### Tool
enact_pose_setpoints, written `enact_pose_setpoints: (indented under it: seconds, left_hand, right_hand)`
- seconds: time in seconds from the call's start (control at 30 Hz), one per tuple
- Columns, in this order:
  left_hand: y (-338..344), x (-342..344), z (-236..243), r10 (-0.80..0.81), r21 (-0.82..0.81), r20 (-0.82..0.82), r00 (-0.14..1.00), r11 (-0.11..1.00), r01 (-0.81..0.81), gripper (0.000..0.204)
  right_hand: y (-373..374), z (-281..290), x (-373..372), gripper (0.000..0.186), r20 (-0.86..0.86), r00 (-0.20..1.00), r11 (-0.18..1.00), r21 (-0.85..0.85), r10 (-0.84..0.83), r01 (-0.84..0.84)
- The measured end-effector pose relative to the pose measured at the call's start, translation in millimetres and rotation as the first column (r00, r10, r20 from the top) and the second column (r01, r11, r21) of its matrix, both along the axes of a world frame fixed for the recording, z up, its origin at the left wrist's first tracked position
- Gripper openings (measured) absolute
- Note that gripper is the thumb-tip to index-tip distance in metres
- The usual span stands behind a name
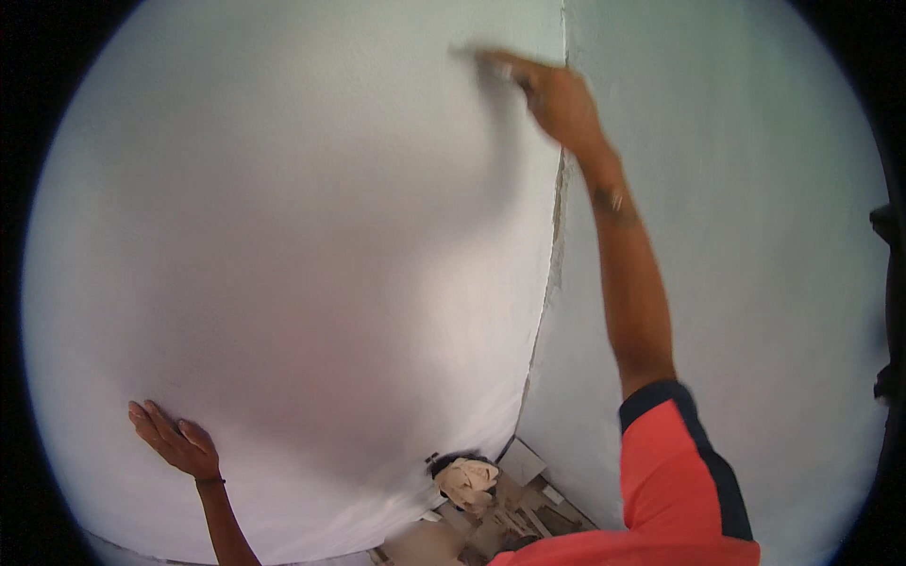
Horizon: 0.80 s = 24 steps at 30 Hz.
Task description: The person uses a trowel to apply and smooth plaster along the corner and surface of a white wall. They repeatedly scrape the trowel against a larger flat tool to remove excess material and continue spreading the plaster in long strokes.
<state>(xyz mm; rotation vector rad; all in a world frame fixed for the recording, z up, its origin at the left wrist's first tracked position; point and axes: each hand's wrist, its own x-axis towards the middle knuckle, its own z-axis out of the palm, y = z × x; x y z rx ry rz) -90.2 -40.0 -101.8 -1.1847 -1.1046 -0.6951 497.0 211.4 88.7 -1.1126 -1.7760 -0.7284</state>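
A smooth white wall [283, 236] fills the left and middle of the view. High up near the corner, my right hand [562, 102] reaches across to this wall with its fingers bent together. Something thin and dark-edged sticks out past the fingertips, pressed to or just off the surface; motion blur hides what kind it is. Low on the left, my left hand [179, 443] rests at the same wall, holding nothing, its fingers stretched out. A dark band circles that wrist. My right arm's shadow falls on the wall below the hand.
A grey-white side wall [755, 236] meets the white wall at a rough, chipped corner seam [555, 245]. On the floor below lie a beige cloth bundle [467, 483] on something dark, and several flat scraps and strips [528, 505].
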Motion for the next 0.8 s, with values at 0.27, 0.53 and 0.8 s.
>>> enact_pose_setpoints:
  seconds: [0.27,0.53,0.8]
  left_hand:
    - [0.9,0.1,-5.2,0.037,-0.004,0.067,0.997,0.999,-0.037,0.059]
    - [-14.5,-7.4,-8.2,0.094,-0.131,0.042,0.995,0.988,-0.088,0.062]
    - [0.0,53.4,53.0,-0.129,-0.063,-0.060,0.990,0.990,0.125,0.060]
  right_hand:
    - [-101.5,-350.1,-76.9,0.048,-0.324,0.891,0.701,-0.553,0.317,-0.450]
    - [-254.5,-553.2,-79.5,0.043,-0.196,-0.700,0.597,0.397,-0.687,-0.697]
    - [-125.9,-422.8,-12.5,0.041,-0.815,-0.569,0.682,0.355,-0.110,-0.639]
